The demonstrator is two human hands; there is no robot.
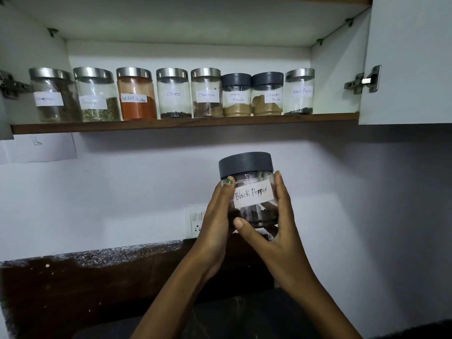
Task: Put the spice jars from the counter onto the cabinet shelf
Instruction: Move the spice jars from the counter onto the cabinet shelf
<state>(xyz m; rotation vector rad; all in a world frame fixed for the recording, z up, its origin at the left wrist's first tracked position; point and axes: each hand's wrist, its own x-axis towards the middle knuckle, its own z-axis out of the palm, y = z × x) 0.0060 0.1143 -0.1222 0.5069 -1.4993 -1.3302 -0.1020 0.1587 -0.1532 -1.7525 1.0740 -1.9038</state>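
Held jar: Black Pepper jar [249,192], grey lid, upright, in the air below the cabinet shelf [186,124], before the wall.
Left hand: left hand [216,216] wraps the jar's left side, fingers curled round it.
Right hand: right hand [274,226] grips the right side, thumb across the lower front.
Shelf: eight labelled jars in a row [171,94], close together; the leftmost label is too blurred to read.
Below: dark counter [73,289], wall socket [195,222].
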